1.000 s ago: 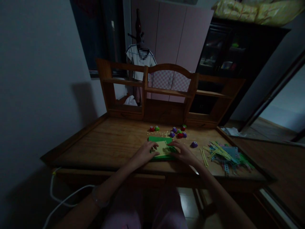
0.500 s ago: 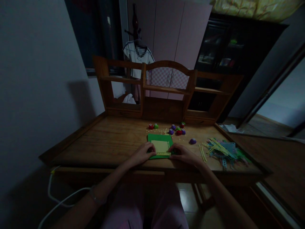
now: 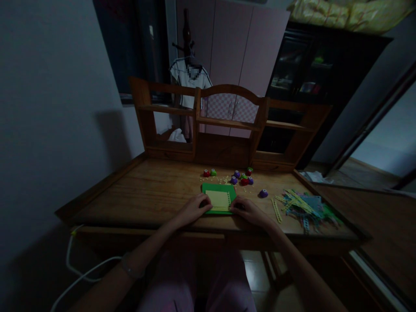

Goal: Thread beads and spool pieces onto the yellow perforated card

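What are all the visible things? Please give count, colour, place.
desk: one, brown, centre
shelf: one, brown, desk's back
board: one, green, desk's near side
sheet: one, pale yellow, on board
eyed pieces: about ten, red, green, purple, beyond or beside board
bits: many, pale, beyond board
strips: many, yellow, blue, green, desk's right
shirt: one, white, hanging behind shelf
wardrobe: one, pinkish, back
cabinet: one, black, back right
bags: count unclear, yellow, atop cabinet
cable: one, white, lower left
left hand: one, bare, sheet's left corner
right hand: one, bare, sheet's right corner
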The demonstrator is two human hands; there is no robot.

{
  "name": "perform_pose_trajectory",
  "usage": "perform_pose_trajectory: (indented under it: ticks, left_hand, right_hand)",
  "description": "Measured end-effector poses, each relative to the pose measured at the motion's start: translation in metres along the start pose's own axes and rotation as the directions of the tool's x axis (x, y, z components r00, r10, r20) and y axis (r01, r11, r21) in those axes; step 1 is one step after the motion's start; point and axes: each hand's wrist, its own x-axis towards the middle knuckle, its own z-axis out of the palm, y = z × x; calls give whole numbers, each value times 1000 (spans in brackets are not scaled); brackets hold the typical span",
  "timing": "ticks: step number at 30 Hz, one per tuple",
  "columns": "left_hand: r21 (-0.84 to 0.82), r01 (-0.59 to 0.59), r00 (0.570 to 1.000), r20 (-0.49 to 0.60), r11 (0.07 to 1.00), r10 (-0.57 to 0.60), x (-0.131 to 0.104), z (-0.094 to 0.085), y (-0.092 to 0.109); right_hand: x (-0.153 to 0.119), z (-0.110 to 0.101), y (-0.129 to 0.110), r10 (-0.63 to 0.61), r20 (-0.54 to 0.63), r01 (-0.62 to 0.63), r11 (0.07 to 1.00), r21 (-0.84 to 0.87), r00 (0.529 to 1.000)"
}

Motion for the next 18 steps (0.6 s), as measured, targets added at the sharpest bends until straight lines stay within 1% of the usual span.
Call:
perform_pose_trajectory:
  ticks: [3, 5, 7, 12, 18]
  left_hand:
    - [-6, 12, 1000, 23, 1000, -12, 2, -5, 0]
    - [4, 19, 999, 44, 1000, -19, 3, -4, 0]
    - [35, 16, 998, 55, 999, -18, 6, 1, 0]
    - [176, 12, 999, 48, 984, -21, 15, 15, -2]
    - [207, 16, 998, 51, 978, -27, 19, 18, -5]
  right_hand:
    - [1, -1, -2, 1, 16, -1, 1000, -27, 1000]
    - [2, -2, -3, -1, 31, 3, 999, -49, 1000]
    - [3, -1, -3, -6, 36, 9, 998, -69, 999]
    - [5, 2, -1, -19, 13, 21, 995, -98, 1000]
    - [10, 1, 1, 16, 40, -10, 990, -140, 999]
